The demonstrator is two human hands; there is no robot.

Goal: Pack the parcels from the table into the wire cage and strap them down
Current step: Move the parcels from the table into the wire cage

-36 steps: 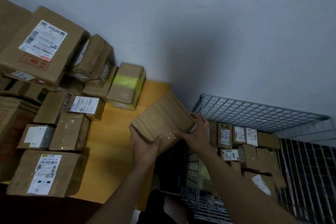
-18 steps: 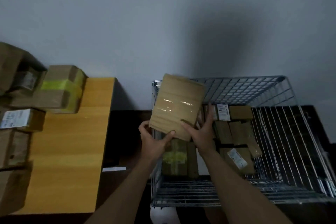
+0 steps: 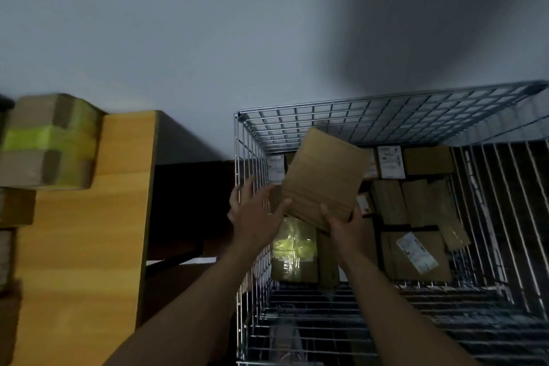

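Reads as a parcel dispatch or storage room. Shown by a wire cage (image 3: 386,116) part-filled with labelled brown cartons (image 3: 427,205), more taped cartons (image 3: 50,142) stacked on a wooden counter (image 3: 89,246), and a bare grey wall (image 3: 178,24) behind.

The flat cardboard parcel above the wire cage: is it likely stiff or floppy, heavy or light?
Probably stiff: the flat cardboard parcel juts straight though the right hand grips only its lower edge. Likely light: the left hand lies open beside it.
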